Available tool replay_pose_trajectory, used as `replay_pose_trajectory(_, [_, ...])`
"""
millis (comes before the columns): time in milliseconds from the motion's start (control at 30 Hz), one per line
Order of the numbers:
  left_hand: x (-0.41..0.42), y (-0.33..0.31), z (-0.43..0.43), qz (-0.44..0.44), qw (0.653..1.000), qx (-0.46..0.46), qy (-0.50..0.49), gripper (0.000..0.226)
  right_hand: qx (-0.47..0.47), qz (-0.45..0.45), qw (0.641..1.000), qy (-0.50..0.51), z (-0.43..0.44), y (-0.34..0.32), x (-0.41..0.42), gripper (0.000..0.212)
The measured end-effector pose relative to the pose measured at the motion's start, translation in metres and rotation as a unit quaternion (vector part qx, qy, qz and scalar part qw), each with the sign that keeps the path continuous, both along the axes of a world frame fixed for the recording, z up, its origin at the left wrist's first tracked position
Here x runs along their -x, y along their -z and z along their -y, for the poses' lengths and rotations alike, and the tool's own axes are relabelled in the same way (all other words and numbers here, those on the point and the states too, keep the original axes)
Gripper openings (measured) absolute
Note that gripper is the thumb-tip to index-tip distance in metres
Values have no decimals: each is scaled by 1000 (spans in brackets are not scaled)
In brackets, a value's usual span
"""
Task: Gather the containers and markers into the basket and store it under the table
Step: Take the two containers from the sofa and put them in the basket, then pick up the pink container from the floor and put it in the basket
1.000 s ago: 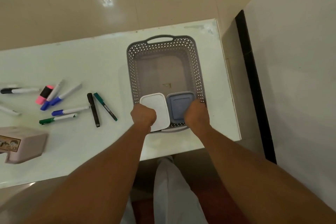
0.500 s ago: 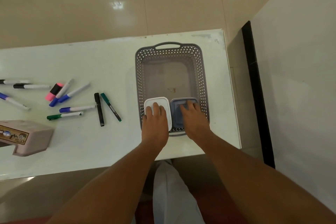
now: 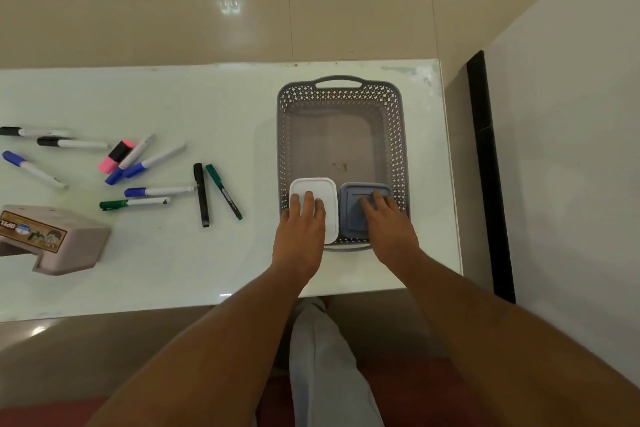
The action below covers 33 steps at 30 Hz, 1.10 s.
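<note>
A grey perforated basket (image 3: 282,135) with a handle stands on the white table (image 3: 180,104) near its right end. Inside it, at the near end, a white lidded container (image 3: 320,188) and a blue-grey lidded container (image 3: 353,206) sit side by side. My left hand (image 3: 300,234) lies flat on the white lid and my right hand (image 3: 391,232) lies flat on the blue-grey lid, fingers stretched out, gripping nothing. Several markers lie loose on the table to the left, among them a black marker (image 3: 201,194), a green marker (image 3: 223,191) and a pink highlighter (image 3: 116,156).
A beige box with a printed label (image 3: 52,239) stands at the near left of the table. A white wall (image 3: 571,149) with a black strip (image 3: 488,166) rises close beside the table's right end. Tiled floor lies beyond the far edge.
A second ago both hands were closed around the containers at the basket's near end. They have let go and now rest flat on the lids. The view has shifted slightly.
</note>
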<state>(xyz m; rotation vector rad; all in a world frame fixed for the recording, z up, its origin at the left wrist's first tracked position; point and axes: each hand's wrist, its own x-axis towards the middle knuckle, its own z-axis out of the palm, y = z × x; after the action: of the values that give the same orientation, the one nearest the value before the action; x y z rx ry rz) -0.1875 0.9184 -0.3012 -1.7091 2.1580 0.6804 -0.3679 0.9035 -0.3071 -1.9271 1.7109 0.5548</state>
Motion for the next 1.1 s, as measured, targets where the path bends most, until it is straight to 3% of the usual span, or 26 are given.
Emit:
replay_pose_trajectory(233, [-47, -26, -18, -46, 997, 53, -18, 57, 35, -28, 998, -42, 6, -37, -39, 68])
replay_pose_trajectory(433, [-126, -57, -44, -39, 996, 69, -33, 54, 78, -26, 994, -78, 3, -79, -128, 57])
replay_pose_trajectory(600, [-233, -84, -65, -27, 996, 67, -59, 57, 96, -7, 992, -79, -17, -110, -246, 49])
replay_pose_trajectory(1000, [-554, -142, -121, 28, 989, 74, -123, 50, 73, 100, 992, -2, -86, -141, -560, 58])
replay_pose_trajectory(1100, [-605, -152, -131, 49, 986, 69, -145, 47, 81, 117, 989, -41, -92, -139, -611, 51])
